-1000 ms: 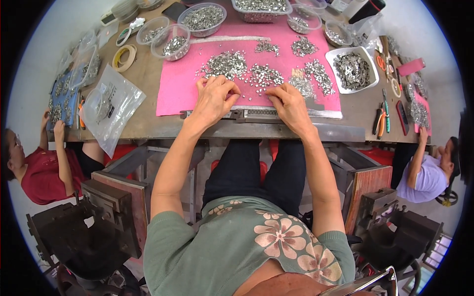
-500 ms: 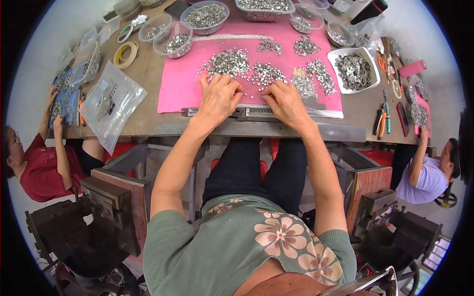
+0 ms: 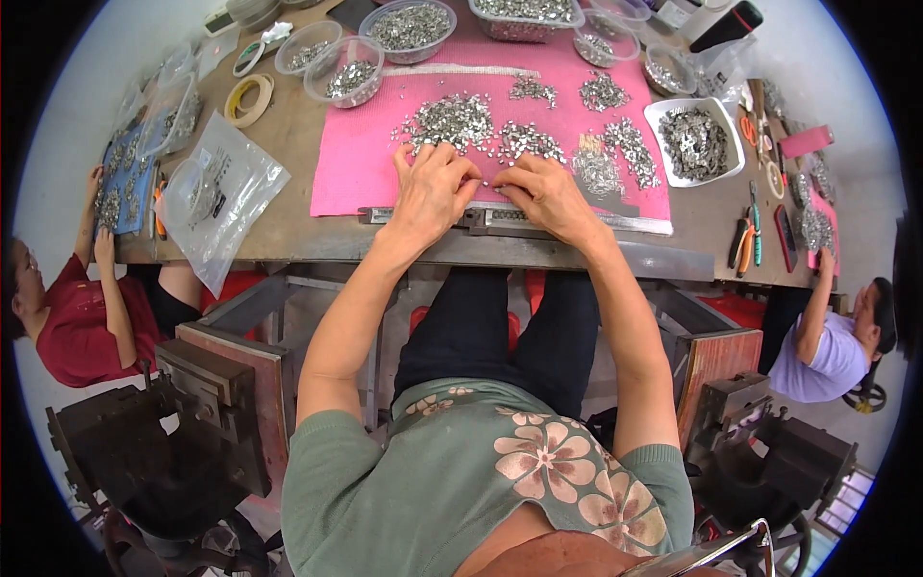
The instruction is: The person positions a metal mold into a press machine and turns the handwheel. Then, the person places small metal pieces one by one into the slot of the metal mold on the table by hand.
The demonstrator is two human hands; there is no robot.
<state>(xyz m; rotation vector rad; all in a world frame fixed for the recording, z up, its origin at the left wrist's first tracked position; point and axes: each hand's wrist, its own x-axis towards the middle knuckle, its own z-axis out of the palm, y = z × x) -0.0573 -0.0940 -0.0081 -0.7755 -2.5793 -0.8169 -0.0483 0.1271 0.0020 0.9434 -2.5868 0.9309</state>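
Note:
Both hands rest low over a pink mat (image 3: 346, 144), close together behind a narrow metal bar fixture (image 3: 507, 218) at the table's front edge. My left hand (image 3: 431, 190) is closed, thumb and forefinger pinched, with its other fingers against the large heap of small shiny metal pieces (image 3: 447, 121). My right hand (image 3: 550, 197) is pinched too, its tips just right of the left ones. Whatever sits between the fingertips is too small to make out. Another heap of metal pieces (image 3: 529, 143) lies just beyond my right hand.
Clear tubs of metal parts (image 3: 411, 34) line the far side. A white dish of darker parts (image 3: 694, 142) stands right, with pliers (image 3: 740, 245) nearer. Tape (image 3: 248, 101) and a plastic bag (image 3: 229, 192) lie left. Co-workers sit left (image 3: 96, 322) and right (image 3: 822, 356).
My right hand has shifted left, bringing its fingertips closer to those of my left hand. The whole view has tilted slightly.

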